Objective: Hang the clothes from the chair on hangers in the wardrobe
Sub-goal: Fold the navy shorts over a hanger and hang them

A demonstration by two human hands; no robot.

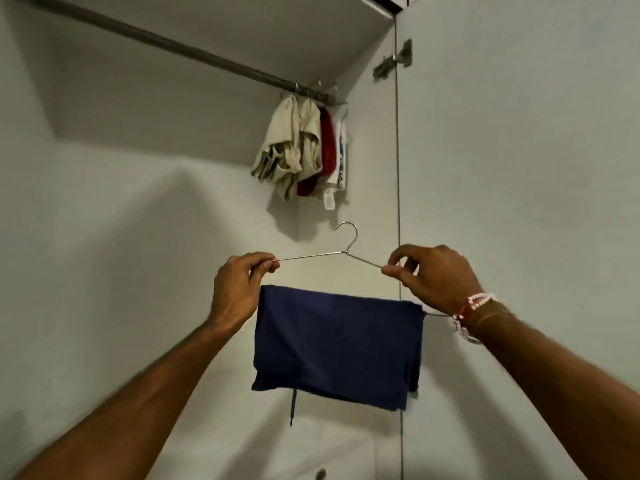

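Now both hands are raised inside the wardrobe (138, 209), each at one shoulder of a wire hanger (311, 256). Left hand (239, 289) pinches the left end between thumb and curled fingers. Right hand (433, 275) pinches the right slope the same way, so both are closed on the wire. A hold at each end probably keeps the hanger level so the load doesn't slide along the bar. The blue garment (339, 344) is folded over the bottom bar and hangs between the forearms. Its left edge sits against the left hand, and a drawstring (293, 407) dangles below the hem. It isn't on the rail (173, 46) yet. The rail runs diagonally overhead, well above the hook (349, 233), which points up and is free. Hung clothes (301, 150), beige, red and white, are bunched at the rail's far right end beside the door (519, 168). The rest of the rail in view is bare, likely the gap meant for this one. The hanger faces the camera roughly flat on, so I judge it needs lifting, and maybe turning, before the hook catches. The risk is a tilt during the lift, since the fabric is only draped and could slip off. A beaded bracelet (471, 306) sits on the right wrist. The chair is out of view.
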